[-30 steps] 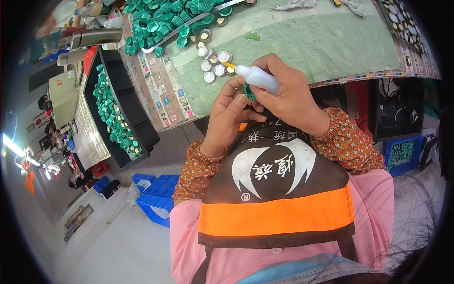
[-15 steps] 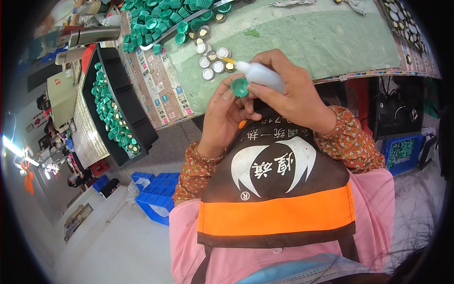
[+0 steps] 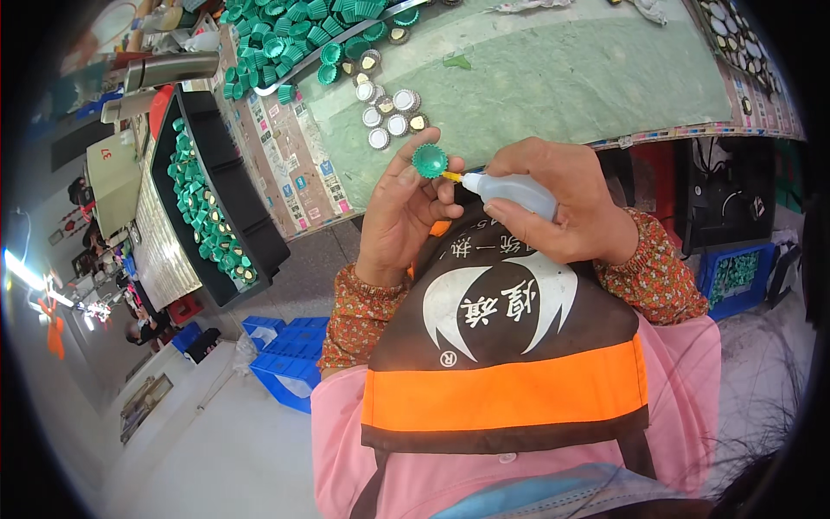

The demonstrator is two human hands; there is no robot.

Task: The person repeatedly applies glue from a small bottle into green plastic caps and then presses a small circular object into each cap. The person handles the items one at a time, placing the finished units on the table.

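A small green fluted cup [image 3: 430, 161] is pinched between the thumb and fingers of my left hand [image 3: 400, 203], its hollow side facing up. My right hand [image 3: 562, 195] is wrapped round a translucent white squeeze bottle [image 3: 519, 192]. The bottle's thin yellow nozzle [image 3: 452, 176] points left, its tip at the cup's lower right edge; whether it touches cannot be made out. On the green work surface [image 3: 536, 95] just beyond my left hand lie several round, crimped caps [image 3: 397, 125], some with white faces and some with cream pieces.
A metal-edged tray [image 3: 333, 54] heaped with green cups [image 3: 290, 30] stands at the far left. A black bin [image 3: 251, 208] holding more green cups is to my left, with blue crates [image 3: 290, 355] below it. Another filled tray [image 3: 735, 43] sits at the far right.
My right hand has drawn the bottle down and to the right, and its nozzle has swung from above the cup to its lower right edge. The left hand has shifted slightly left.
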